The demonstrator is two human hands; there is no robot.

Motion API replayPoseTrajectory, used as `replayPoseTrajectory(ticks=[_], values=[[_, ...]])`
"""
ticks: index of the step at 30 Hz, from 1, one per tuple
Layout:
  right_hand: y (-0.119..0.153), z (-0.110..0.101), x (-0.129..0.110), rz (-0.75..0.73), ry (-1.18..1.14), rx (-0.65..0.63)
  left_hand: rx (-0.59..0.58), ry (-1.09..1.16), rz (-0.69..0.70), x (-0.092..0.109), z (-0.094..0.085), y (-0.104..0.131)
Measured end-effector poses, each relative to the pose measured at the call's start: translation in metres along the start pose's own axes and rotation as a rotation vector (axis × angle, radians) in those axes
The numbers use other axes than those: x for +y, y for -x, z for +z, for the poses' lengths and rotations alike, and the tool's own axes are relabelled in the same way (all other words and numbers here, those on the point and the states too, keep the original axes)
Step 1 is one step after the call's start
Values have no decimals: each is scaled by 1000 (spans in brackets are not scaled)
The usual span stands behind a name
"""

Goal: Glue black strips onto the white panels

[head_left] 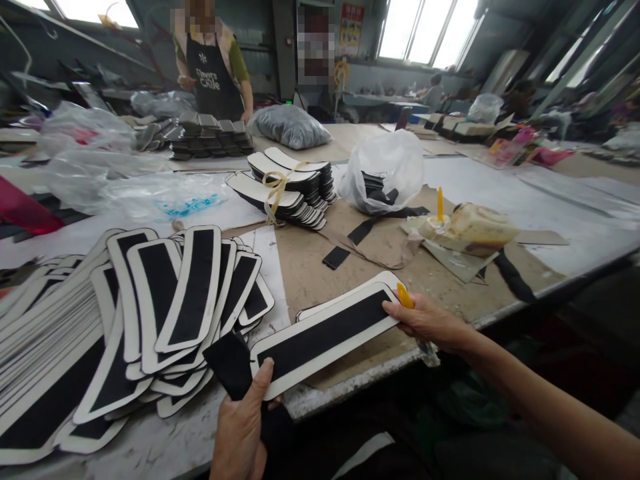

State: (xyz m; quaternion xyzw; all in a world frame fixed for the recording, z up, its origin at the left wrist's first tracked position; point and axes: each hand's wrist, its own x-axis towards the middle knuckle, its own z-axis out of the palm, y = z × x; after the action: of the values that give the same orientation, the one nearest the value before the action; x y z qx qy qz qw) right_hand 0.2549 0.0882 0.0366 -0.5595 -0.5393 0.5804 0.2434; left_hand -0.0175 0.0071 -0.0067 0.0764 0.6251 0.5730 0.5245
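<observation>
A long white panel with a black strip [325, 337] along its middle is stretched between my two hands, slightly tilted above the table's front edge. My left hand [243, 427] grips its near left end, thumb on top. A loose black strip [230, 363] hangs beside that thumb, folded over. My right hand [430, 321] pinches the panel's right end. A yellow stick-like handle [405, 296] also pokes out of that hand, with a whitish lump at its lower end. Behind the held panel lies another white panel [373, 283]. Many similar panels [187, 293] are fanned out at left.
A bundle of white pieces tied with a yellowish band [290, 183] sits farther back. Beside it are a plastic bag of black strips [383, 173] and a glue-stained container [480, 230] with a yellow stick. Across the table stands a person in an apron [213, 73].
</observation>
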Motion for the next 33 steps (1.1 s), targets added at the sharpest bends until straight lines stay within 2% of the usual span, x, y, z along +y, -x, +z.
replayPoseTrajectory(ticks=[4, 12, 16, 24, 29, 31, 33], values=[[2, 0, 1, 19, 1, 2, -27, 8, 22, 0, 0, 4], [6, 5, 2, 101, 25, 159, -166, 30, 101, 3, 3, 14], [4, 8, 4, 106, -13, 204, -148, -28, 123, 3, 2, 13], [4, 8, 8, 81, -36, 193, -155, -28, 145, 7, 1, 15], [7, 5, 5, 125, -52, 181, -215, 9, 133, 11, 2, 16], [7, 3, 5, 143, -124, 126, -249, 76, 84, 13, 1, 17], [5, -1, 9, 116, -147, 131, -265, 186, -16, 16, 1, 17]])
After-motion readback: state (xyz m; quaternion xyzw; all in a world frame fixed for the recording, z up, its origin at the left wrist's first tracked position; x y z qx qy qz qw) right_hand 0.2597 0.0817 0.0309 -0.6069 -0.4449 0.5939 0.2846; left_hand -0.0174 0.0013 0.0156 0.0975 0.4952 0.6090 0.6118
